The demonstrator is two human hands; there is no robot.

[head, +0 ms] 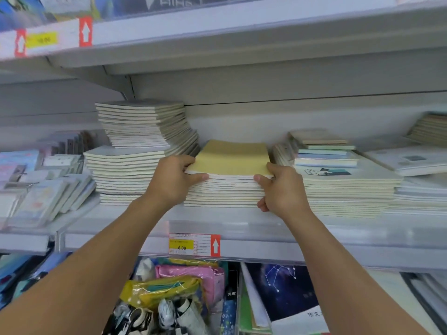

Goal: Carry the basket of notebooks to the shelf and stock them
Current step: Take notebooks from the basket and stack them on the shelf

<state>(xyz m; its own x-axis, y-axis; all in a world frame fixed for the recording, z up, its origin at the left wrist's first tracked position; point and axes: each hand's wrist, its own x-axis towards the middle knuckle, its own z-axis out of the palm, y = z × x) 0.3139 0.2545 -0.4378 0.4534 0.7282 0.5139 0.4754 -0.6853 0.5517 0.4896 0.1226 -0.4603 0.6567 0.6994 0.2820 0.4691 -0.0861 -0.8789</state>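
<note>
A pale grey metal shelf runs across the view, with a clear plastic strip along its front edge. On that strip, near the middle, sits a price label with a yellow panel and a red tab bearing a white arrow. Several stacks lie directly on the shelf. At the middle stands a stack of notebooks topped by a tan cover. Just beside it to the left rises a taller, uneven pile of white notebooks. To the right lies a broad low pile with smaller pastel pads on top. Toward the left end lean packaged booklets in clear wrapping.
</note>
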